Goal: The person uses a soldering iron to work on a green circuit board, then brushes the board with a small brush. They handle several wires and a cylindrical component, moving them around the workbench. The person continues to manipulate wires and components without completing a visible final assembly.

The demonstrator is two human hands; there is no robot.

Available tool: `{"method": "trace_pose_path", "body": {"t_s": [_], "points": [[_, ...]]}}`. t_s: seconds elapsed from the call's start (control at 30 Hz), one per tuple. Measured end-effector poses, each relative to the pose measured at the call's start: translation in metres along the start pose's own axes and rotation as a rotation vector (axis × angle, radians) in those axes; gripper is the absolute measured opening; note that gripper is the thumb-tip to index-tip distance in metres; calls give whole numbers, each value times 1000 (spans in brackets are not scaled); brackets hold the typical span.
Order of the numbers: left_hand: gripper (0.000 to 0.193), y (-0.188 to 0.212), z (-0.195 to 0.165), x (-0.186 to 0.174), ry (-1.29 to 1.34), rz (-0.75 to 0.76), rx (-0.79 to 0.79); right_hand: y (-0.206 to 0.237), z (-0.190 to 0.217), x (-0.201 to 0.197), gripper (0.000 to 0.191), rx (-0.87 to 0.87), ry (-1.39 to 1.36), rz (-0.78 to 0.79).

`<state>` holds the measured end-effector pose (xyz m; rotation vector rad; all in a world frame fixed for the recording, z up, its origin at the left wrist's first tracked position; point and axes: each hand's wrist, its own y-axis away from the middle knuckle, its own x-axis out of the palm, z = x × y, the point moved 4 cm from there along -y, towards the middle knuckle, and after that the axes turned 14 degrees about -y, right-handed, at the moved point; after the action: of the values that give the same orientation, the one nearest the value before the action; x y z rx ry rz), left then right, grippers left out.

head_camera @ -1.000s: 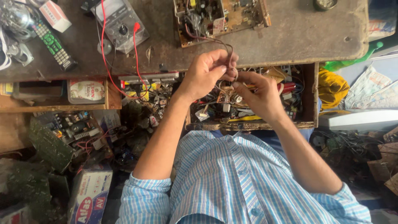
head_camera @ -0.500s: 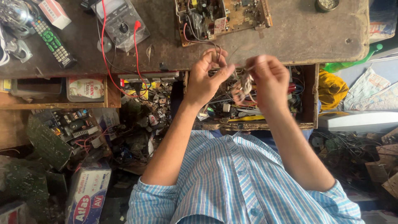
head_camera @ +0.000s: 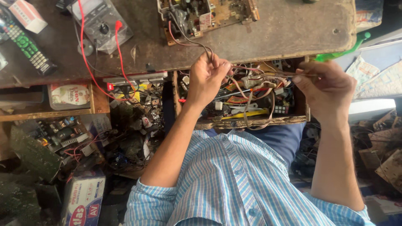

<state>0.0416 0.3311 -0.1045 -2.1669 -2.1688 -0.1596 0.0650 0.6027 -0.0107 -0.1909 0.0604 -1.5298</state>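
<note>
My left hand [head_camera: 207,77] is closed around a bundle of thin wires [head_camera: 188,39] that runs down from a brown circuit board [head_camera: 209,14] on the worn wooden table [head_camera: 293,33]. My right hand [head_camera: 328,90] is off to the right and pinches the far end of a thin wire [head_camera: 268,72]. That wire is stretched nearly straight between the two hands. Both hands hover over an open wooden drawer [head_camera: 251,122] full of loose electronic parts and cables.
A multimeter [head_camera: 98,25] with red leads [head_camera: 119,46] and a remote control [head_camera: 27,46] lie on the table at the left. Shelves of circuit boards and parts [head_camera: 54,134] fill the lower left beside a cardboard box [head_camera: 81,201]. A green plastic piece [head_camera: 339,54] sticks out at the right.
My hands were close together over the drawer. My right hand has moved away to the right, drawing the thin wire out straight, while my left hand stayed near the table edge.
</note>
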Motion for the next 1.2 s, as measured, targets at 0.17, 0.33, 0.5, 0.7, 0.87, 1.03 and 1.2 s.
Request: {"method": "trace_pose_path", "body": {"t_s": [0.17,0.33,0.5,0.7,0.87,1.03,1.2], "points": [[21,-7,4,43,88,85,26,10,-8,-6,13,46,-45,-23],[37,3,10,78,-82,192,-163,19,-9,-9,14,89,-485,94],[33,-7,10,86,-177,235,-73,20,-12,-2,21,311,-94,131],[25,-2,0,80,-352,201,23,4,-3,16,24,187,522,316],[23,11,-18,75,-445,183,62,-14,-7,39,21,3,742,489],[31,19,-31,66,-587,49,296,-26,-16,47,15,-57,702,580],[44,29,-22,58,-678,51,302,-39,-48,39,16,292,409,229]]}}
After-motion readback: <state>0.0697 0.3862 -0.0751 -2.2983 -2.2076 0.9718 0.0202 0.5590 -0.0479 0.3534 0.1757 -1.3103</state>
